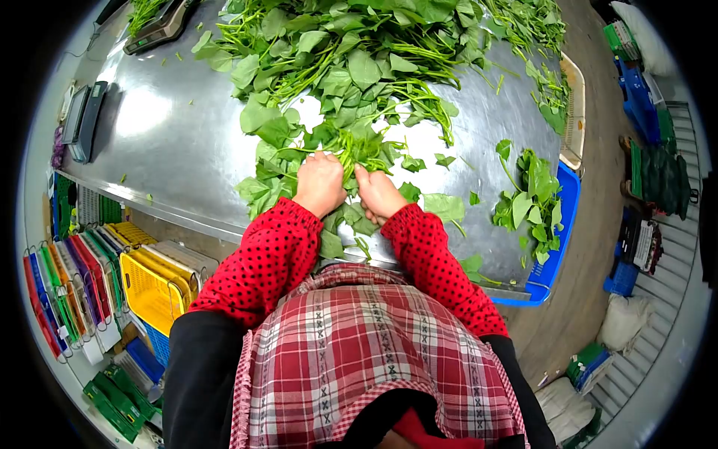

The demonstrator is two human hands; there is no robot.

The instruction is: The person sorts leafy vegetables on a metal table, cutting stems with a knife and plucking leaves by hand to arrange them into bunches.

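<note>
My left hand [321,183] and my right hand [378,194] are close together near the table's front edge. Both are closed around a bunch of leafy green stems [357,150], the left from one side and the right from the other. Its leaves spread under and around my fingers, so the exact grip is partly hidden. Just beyond lies a large heap of the same leafy greens [365,69] with long pale-green stems. Loose leaves [445,206] are scattered beside my right hand.
A metal table [172,142] carries scales [88,123] at left. A small pile of greens [535,198] lies by the right edge, above a blue crate [566,217]. A cream crate [573,112] stands farther back. Yellow baskets [153,284] and upright coloured crates are low at left.
</note>
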